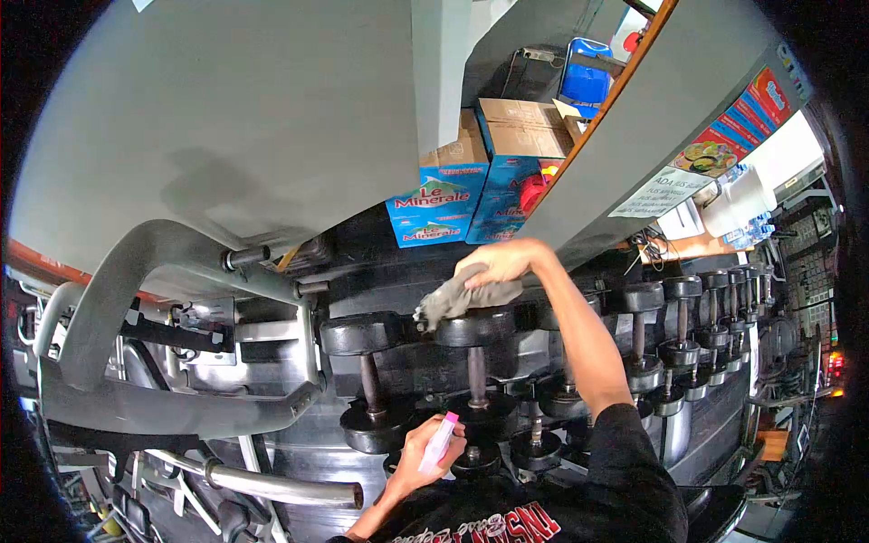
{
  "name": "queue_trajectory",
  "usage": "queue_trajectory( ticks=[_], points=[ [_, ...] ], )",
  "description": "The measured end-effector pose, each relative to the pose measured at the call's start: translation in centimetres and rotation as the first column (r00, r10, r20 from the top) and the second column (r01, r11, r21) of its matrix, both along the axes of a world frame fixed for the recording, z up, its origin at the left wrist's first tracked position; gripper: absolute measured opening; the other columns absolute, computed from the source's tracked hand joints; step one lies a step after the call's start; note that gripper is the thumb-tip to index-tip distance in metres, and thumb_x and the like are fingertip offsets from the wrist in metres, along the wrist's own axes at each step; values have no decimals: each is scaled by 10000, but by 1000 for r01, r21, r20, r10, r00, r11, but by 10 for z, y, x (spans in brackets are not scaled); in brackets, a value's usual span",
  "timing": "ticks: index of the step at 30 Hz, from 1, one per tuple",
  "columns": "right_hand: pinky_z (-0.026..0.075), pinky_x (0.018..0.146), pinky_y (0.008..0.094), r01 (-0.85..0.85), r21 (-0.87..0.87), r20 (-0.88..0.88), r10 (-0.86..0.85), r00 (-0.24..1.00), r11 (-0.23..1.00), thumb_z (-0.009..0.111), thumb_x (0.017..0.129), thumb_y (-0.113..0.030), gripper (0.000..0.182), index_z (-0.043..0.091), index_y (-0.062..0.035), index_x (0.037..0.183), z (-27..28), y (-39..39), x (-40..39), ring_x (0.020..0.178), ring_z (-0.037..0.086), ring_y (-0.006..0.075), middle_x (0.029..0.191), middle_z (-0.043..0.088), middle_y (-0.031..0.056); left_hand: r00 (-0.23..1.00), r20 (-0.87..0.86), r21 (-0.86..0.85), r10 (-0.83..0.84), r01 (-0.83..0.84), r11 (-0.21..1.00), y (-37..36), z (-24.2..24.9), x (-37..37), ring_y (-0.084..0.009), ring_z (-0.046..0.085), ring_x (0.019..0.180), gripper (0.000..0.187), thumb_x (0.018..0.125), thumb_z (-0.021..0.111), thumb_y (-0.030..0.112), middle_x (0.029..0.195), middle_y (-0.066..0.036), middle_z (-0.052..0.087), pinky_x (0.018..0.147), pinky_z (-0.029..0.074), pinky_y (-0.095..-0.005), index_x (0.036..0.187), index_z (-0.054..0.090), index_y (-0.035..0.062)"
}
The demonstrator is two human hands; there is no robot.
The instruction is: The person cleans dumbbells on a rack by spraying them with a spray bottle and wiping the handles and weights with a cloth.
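In my right hand (503, 264) is a bunched grey cloth (457, 297), gripped from above and resting against the far end of a black dumbbell (477, 366). My left hand (429, 452), lower and nearer my body, wraps round a small pale bottle with a pink cap (442, 438); the cap points up and away. Left of the cloth lies another black dumbbell (369, 380) on the rack. My left fingers hide part of the bottle, and my right forearm covers part of the dumbbells behind it.
More dumbbells (638, 326) run along the rack to the right. A grey-framed exercise machine (181, 403) stands at left, with a metal bar end (344, 494) jutting near my left arm. Blue-and-brown cartons (439, 204) are stacked beyond the rack, near a blue chair (587, 77).
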State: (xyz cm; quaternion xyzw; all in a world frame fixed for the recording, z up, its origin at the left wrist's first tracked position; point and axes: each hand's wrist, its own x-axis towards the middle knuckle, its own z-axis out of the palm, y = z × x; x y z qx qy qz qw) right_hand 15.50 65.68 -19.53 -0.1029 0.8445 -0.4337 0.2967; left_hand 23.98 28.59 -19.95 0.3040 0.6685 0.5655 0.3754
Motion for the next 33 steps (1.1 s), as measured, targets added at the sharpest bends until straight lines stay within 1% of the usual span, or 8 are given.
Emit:
queue_trajectory(
  ticks=[5,7,9,13,25,27,31,33],
  points=[
    [467,815,384,136,367,52,-166,985,920,562,907,-385,377,606,-91,1139,-70,17,-24,940,613,262,1026,660,117,998,-49,101,30,-25,995,-1,0,8,-154,617,681,150,759,678,-4,808,-80,624,622,496,-279,892,611,15],
    [459,850,403,33,438,-36,-19,999,898,523,914,-439,432,596,-116,1192,-127,5,-28,1022,596,289,1084,643,144,999,-41,66,9,-6,998,-3,5,10,-169,622,683,158,759,681,-2,815,-91,620,626,498,-287,899,610,15],
    [450,875,408,-83,256,216,26,976,963,506,924,-453,448,570,-132,1230,-164,-17,-37,1039,583,279,1128,632,131,999,-35,78,20,-18,997,-6,3,15,-175,622,685,171,758,691,6,807,-92,618,627,497,-294,907,609,17],
    [446,883,408,-80,258,331,-11,944,963,496,929,-471,461,548,-148,1253,-118,-44,-45,1027,580,267,1140,629,107,996,-92,107,13,-3,994,-11,3,16,-174,621,671,176,760,696,14,810,-91,620,626,496,-289,916,615,17],
    [474,796,432,-92,253,-83,116,990,963,587,877,-339,280,618,-114,1042,28,-66,14,938,613,350,992,660,150,992,-121,170,22,-1,985,-24,12,24,-178,630,689,150,750,685,15,822,-90,632,648,505,-293,883,617,15],
    [479,774,416,30,365,-61,-9,998,931,582,896,-288,239,611,-107,1050,68,-70,49,921,627,320,970,665,136,990,-137,200,34,-6,980,-29,14,27,-180,631,699,149,748,681,17,832,-94,636,660,508,-296,882,616,14],
    [469,796,389,279,370,-127,-249,960,886,565,918,-294,285,598,-64,1081,42,-36,126,941,619,280,992,656,150,993,-121,192,9,14,981,-40,19,32,-199,633,752,170,757,684,6,888,-119,639,668,498,-290,915,625,-13],
    [456,833,359,679,135,-243,-640,729,722,561,932,-295,334,580,-32,1137,-9,-24,171,958,597,220,1029,656,127,994,-106,119,14,-1,993,-45,24,36,-172,626,711,170,765,667,3,862,-108,627,632,492,-277,928,623,-16]
  ],
)
